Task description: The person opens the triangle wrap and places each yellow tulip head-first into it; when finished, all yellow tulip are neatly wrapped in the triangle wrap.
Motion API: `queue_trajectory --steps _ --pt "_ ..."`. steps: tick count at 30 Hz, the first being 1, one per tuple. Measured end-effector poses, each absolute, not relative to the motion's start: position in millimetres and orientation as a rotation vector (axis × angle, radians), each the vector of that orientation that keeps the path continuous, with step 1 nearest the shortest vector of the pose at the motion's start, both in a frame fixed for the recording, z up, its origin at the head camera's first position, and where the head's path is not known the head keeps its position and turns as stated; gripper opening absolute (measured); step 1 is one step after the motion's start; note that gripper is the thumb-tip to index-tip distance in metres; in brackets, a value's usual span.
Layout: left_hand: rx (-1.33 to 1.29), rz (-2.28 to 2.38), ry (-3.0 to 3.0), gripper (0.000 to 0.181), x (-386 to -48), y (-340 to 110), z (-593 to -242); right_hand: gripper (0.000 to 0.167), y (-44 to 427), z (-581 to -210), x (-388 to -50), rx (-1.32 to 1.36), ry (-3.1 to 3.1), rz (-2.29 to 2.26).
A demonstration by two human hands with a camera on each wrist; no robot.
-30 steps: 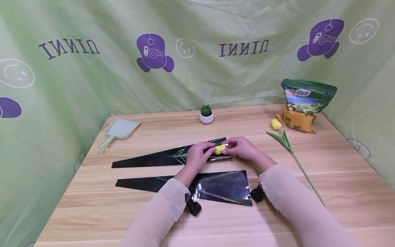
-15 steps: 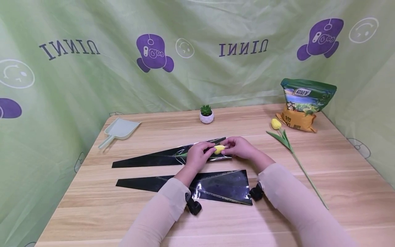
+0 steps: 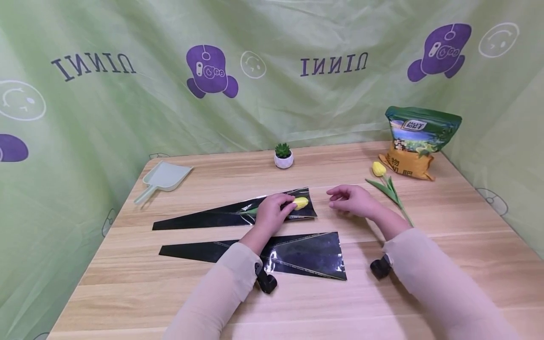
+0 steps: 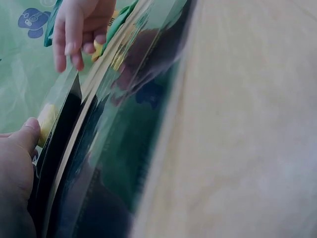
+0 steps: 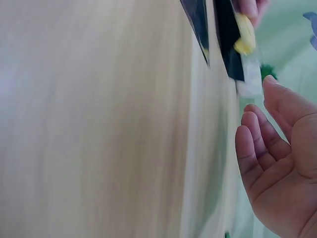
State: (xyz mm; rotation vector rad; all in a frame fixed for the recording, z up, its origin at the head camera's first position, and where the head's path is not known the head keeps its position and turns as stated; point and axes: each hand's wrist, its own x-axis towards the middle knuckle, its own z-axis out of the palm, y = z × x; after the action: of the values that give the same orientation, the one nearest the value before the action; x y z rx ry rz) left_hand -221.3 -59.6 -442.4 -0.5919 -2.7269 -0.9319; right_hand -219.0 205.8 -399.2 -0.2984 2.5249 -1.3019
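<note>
In the head view my left hand (image 3: 272,212) pinches a yellow tulip (image 3: 301,203) just behind its bloom. That tulip lies inside a clear-fronted black flower sleeve (image 3: 204,217), its green leaf showing through the film. The left wrist view shows the thumb against the yellow bloom (image 4: 47,124). To the right of the sleeve's wide end, my right hand (image 3: 352,200) hovers with fingers loosely bent. Nothing is in it in the right wrist view, where the palm (image 5: 282,173) faces the camera. A second black sleeve (image 3: 306,255) lies flat nearer me.
Another yellow tulip (image 3: 379,169) lies at the right, its stem partly hidden by the right arm. Behind it stands a green and orange bag (image 3: 418,141). A potted succulent (image 3: 283,156) is at the back, and a pale dustpan (image 3: 165,177) at the left.
My right hand has let go at the bloom's tip and moved right, away from the sleeve. The left hand stays at the tulip. The sleeve's wide end now lies flatter.
</note>
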Motion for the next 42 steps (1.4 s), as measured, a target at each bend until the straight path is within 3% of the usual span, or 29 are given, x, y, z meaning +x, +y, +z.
queue_trajectory --steps 13,25,42 --pt "-0.626 -0.968 -2.685 0.033 -215 -65 -430 0.048 281 -385 -196 -0.196 2.737 -1.207" --pt "-0.856 -1.081 -2.533 0.032 -173 -62 -425 0.055 343 -395 -176 -0.127 2.817 -1.033" --pt "-1.092 -0.966 -2.767 0.034 -137 -43 -437 0.071 357 -405 -175 -0.066 2.787 -0.865"
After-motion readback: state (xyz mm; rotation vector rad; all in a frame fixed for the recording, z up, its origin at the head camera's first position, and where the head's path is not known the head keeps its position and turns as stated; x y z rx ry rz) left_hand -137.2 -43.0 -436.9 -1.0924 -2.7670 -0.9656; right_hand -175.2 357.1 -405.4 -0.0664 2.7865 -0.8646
